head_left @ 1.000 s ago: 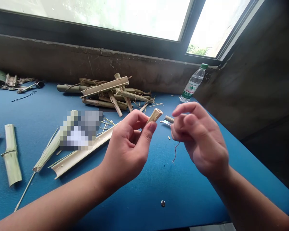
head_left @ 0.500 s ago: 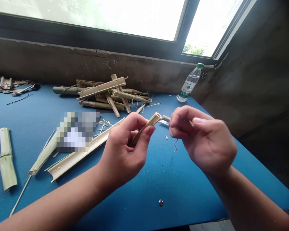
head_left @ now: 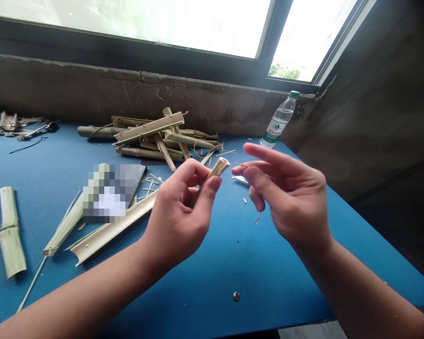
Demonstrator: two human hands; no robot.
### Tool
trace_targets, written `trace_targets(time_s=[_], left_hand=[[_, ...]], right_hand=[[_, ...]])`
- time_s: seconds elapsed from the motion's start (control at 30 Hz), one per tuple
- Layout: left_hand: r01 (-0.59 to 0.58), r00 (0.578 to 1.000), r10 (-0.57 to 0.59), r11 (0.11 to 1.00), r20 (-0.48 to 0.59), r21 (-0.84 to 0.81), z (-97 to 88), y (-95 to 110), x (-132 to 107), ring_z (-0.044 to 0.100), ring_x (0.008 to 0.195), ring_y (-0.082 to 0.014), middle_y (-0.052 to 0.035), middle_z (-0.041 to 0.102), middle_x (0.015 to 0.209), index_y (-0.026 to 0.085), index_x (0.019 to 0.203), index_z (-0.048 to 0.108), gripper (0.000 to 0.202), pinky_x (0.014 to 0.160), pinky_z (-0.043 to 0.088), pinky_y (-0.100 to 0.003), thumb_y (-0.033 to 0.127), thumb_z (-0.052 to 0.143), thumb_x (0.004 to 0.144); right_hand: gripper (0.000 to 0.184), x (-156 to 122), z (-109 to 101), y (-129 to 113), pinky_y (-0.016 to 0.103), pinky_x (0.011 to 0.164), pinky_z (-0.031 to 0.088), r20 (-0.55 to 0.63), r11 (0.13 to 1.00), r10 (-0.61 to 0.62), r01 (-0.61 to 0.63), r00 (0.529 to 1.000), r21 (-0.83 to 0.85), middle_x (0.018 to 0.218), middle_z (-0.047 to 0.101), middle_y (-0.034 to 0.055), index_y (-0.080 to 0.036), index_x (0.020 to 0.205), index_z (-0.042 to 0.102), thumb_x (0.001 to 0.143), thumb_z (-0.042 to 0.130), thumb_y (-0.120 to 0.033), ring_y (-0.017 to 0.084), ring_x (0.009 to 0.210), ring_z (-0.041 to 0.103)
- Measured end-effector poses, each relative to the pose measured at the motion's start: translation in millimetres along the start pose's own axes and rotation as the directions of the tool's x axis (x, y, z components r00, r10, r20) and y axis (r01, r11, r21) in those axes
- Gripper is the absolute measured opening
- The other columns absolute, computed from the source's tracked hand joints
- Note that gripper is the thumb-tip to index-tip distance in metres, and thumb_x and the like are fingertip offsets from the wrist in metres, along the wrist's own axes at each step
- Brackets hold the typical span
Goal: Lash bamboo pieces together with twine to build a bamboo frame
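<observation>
My left hand [head_left: 182, 209] is closed around a short, narrow piece of split bamboo [head_left: 217, 168], its hollow end pointing up and to the right past my thumb. Just right of that end is my right hand [head_left: 282, 193], not touching the bamboo. Its index finger is stretched out, while the thumb presses towards the other fingers; a tiny brownish thing seems to be between them, too small to name. Below these fingers shows a thin curled bit of string [head_left: 257, 218]. Partly behind the right hand is a flat metal blade [head_left: 240, 179].
A pile of split bamboo pieces [head_left: 148, 129] lies by the wall. A long bamboo half [head_left: 116, 230] and a dark flat object with a blurred patch [head_left: 136, 186] lie left. A water bottle [head_left: 277, 122] stands at the back right. A small shiny round object [head_left: 236, 296] lies in front.
My left hand and its bamboo piece have shifted slightly left and up. My right hand has moved a little left, its index finger now straightened out from the curled fingers.
</observation>
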State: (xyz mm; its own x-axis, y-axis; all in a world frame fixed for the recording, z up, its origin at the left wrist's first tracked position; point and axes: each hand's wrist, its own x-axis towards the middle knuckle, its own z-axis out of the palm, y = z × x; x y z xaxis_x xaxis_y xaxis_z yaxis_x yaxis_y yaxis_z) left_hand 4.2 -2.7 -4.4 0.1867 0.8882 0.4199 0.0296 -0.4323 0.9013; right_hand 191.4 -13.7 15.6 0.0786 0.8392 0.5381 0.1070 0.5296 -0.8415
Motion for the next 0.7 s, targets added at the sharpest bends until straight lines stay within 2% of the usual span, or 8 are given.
trace_targets(time_s=[0.07,0.17,0.27,0.37,0.47,0.57,0.7], left_hand=[[0.049,0.999,-0.049,0.998,0.002,-0.026,0.9,4.6,-0.6,0.037,0.049,-0.0044,0.0065,0.050,0.072,0.023,0.092,0.056,0.022,0.038,0.026,-0.016,0.036,0.066,0.107],[0.095,0.995,-0.094,0.993,0.019,-0.070,3.4,10.4,-4.0,0.039,0.048,-0.0048,0.0065,0.051,0.072,0.023,0.091,0.054,0.024,0.037,0.026,-0.017,0.036,0.067,0.106],[0.123,0.992,-0.121,0.986,0.026,-0.113,6.2,13.5,-8.8,0.039,0.046,-0.0055,0.0071,0.053,0.072,0.025,0.092,0.052,0.024,0.036,0.026,-0.018,0.036,0.069,0.106],[0.141,0.990,-0.139,0.980,0.029,-0.144,8.3,14.2,-11.6,0.039,0.045,-0.0057,0.0072,0.055,0.071,0.026,0.093,0.053,0.025,0.037,0.026,-0.019,0.038,0.070,0.105],[0.129,0.992,-0.126,0.978,0.025,-0.163,10.1,14.2,-12.3,0.041,0.045,-0.0058,0.0067,0.055,0.069,0.025,0.092,0.054,0.026,0.037,0.028,-0.019,0.039,0.073,0.103],[0.103,0.995,-0.101,0.979,0.019,-0.175,12.0,14.9,-13.3,0.043,0.046,-0.0065,0.0065,0.054,0.065,0.025,0.092,0.057,0.026,0.039,0.030,-0.020,0.038,0.077,0.100],[0.096,0.995,-0.094,0.982,0.015,-0.161,14.0,15.5,-15.4,0.043,0.047,-0.0072,0.0059,0.054,0.064,0.025,0.093,0.059,0.023,0.039,0.028,-0.021,0.035,0.078,0.100]], right_hand=[[0.023,-5.5,2.6,-1.6,0.030,0.046,0.049,-0.029,0.985,-0.120,0.116,0.992,-0.127,0.098,0.086,0.0025,-0.028,0.112,0.086,0.094,0.082,-0.014,0.012,0.055,0.063],[0.023,-14.1,4.9,-4.1,0.033,0.053,0.055,-0.019,0.902,-0.300,0.278,0.954,-0.331,0.092,0.085,0.0017,-0.029,0.101,0.085,0.088,0.086,-0.010,0.016,0.064,0.070],[0.024,-19.3,6.3,-5.9,0.036,0.057,0.057,-0.033,0.867,-0.367,0.329,0.930,-0.375,0.085,0.083,0.0015,-0.028,0.097,0.083,0.084,0.086,-0.008,0.020,0.069,0.074],[0.022,-21.2,8.5,-6.8,0.036,0.056,0.055,-0.062,0.878,-0.379,0.337,0.923,-0.340,0.076,0.079,0.0005,-0.025,0.090,0.080,0.081,0.084,-0.006,0.019,0.063,0.071],[0.019,-23.1,10.6,-7.5,0.035,0.053,0.054,-0.034,0.904,-0.306,0.280,0.951,-0.322,0.075,0.077,0.0004,-0.025,0.088,0.077,0.083,0.085,-0.009,0.017,0.060,0.067],[0.015,-24.8,12.3,-8.6,0.037,0.054,0.054,-0.040,0.921,-0.220,0.194,0.975,-0.337,0.076,0.077,0.0015,-0.027,0.086,0.075,0.087,0.085,-0.016,0.019,0.062,0.067],[0.014,-24.2,13.7,-9.9,0.037,0.056,0.056,-0.085,0.929,-0.185,0.146,0.979,-0.341,0.080,0.078,0.0035,-0.026,0.081,0.074,0.090,0.085,-0.022,0.021,0.069,0.070]])
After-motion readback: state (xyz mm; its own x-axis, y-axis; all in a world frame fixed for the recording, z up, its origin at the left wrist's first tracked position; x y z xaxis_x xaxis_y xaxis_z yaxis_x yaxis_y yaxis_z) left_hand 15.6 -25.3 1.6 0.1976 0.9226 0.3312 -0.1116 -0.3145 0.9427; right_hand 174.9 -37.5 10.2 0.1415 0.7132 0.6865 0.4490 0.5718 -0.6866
